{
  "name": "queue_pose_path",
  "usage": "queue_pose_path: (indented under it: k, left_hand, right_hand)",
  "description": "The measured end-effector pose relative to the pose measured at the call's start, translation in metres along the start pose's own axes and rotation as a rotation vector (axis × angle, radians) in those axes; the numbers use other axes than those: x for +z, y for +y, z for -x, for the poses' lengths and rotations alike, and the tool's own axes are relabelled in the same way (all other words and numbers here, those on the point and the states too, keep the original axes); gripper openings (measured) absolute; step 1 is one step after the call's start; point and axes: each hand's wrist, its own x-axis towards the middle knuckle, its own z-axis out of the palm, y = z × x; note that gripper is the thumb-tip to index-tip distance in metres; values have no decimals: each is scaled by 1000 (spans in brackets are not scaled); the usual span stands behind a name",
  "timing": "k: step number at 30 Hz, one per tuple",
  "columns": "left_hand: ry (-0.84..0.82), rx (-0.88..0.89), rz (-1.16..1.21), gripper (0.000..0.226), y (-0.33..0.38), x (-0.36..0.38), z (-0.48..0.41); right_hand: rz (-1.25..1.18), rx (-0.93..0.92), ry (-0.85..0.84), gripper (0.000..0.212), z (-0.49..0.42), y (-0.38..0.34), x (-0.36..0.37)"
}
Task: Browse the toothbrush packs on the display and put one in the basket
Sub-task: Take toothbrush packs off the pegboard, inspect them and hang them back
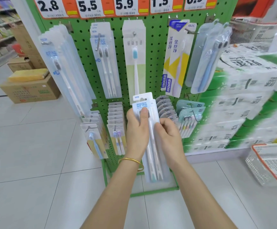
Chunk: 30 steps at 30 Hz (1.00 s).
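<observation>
**Left hand (137, 129) and right hand (169, 138) on toothbrush pack (152, 162)**

Head view. Nearest the lens: two bare forearms reaching forward, gold bracelet (129, 160) on the left wrist.

Left hand: curled round the pack's left edge, thumb pressed flat across the front over the brush heads.

Right hand: pinching the pack's right edge at mid-length, fingers bent.

Pack: held upright between both hands, off the hooks, header card above the left thumb, handle ends below both wrists.

Behind the hands: green pegboard display (151, 30) hung with rows of packs.

- Straight above the left hand: single pack with a blue-bristled brush (135, 63).
- Up and left of the left hand: twin-brush pack (105, 63).
- Far above both hands, along the top edge: price tags (88, 5).
- Right of the right hand: stacked tissue bales (243, 96).
- Lower right, well apart from the right hand, on the floor: white mesh basket (266, 168) with an orange rim.
- Far left of the left hand: cardboard boxes (30, 90) on the floor.
</observation>
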Motion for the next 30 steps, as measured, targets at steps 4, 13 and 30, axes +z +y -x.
queue_pose_path:
  k: [4,13,30]
  left_hand:
    - [-61,39,-65,26,-22,-7,9]
    - [-323,45,-435,73,-53,-27,55]
    - [-641,-168,-557,85,-54,-35,72]
  right_hand:
    - [-106,116,35,23,8,14,8]
    - [-246,367,96,21,5,36,9]
    - [-575,596,111,14,2,42,1]
